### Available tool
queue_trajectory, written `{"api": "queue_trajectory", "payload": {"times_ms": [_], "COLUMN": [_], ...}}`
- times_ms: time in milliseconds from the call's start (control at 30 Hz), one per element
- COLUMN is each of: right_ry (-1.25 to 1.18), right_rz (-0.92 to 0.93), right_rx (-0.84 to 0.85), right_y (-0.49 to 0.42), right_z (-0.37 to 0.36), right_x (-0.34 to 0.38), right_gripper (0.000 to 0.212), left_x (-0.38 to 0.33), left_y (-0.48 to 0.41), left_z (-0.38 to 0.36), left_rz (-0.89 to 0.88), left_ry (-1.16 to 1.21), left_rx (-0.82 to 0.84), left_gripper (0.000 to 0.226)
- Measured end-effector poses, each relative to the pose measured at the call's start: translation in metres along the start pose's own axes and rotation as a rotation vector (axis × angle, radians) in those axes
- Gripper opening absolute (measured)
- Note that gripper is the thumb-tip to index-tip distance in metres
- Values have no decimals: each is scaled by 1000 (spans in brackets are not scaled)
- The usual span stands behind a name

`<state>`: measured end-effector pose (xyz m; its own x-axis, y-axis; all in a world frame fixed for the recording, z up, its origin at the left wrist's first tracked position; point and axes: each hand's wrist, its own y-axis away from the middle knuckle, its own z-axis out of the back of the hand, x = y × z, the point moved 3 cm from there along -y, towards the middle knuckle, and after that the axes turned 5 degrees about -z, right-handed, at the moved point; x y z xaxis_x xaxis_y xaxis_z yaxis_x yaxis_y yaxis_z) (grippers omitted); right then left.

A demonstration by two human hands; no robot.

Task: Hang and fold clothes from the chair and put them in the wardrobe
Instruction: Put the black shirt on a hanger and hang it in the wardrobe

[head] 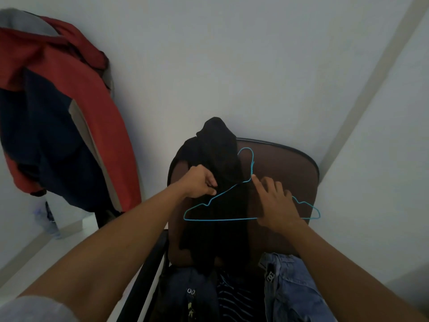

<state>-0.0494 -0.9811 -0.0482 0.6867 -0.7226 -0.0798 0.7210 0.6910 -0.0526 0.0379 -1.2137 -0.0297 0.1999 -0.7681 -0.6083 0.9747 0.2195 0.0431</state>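
One black garment (216, 159) is draped over the back of the chair (283, 163), between the two hands. The left hand (199, 182) pinches its cloth, just at one shoulder of the blue wire hanger (220, 220). The right hand (276, 205) holds the hanger's other half, index finger stretched toward the neck. The step in hand seems to be hanging this garment. Next, I judge, the hanger's shoulder must slide inside the cloth. Jeans (290, 287) lie below the right hand.
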Motion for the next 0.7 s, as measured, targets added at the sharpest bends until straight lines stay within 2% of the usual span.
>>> {"api": "queue_trajectory", "payload": {"times_ms": [67,167,233,333,533,600,700], "right_ry": [-14,-46,-63,-71,-105,-137,-216], "right_rz": [0,-2,-3,0,-12,-70,-111], "right_rx": [8,7,0,-24,-84,-130,-187], "right_y": [1,2,2,4,13,15,16], "right_z": [-2,-2,-1,-2,1,4,8], "right_x": [0,1,2,1,-8,-13,-20], "right_gripper": [128,127,127,127,123,124,123], "left_x": [1,-5,-11,-18,-52,-60,-65], "left_y": [-1,-4,-9,-24,-34,-36,-38], "left_z": [5,22,29,33,31,34,37], "left_rz": [8,55,87,140,-52,-73,-3], "left_ry": [42,108,249,402,556,553,650], "left_rx": [-91,-529,-691,-595,-232,-183,-146], "left_gripper": [20,26,42,75,52,46,45]}}
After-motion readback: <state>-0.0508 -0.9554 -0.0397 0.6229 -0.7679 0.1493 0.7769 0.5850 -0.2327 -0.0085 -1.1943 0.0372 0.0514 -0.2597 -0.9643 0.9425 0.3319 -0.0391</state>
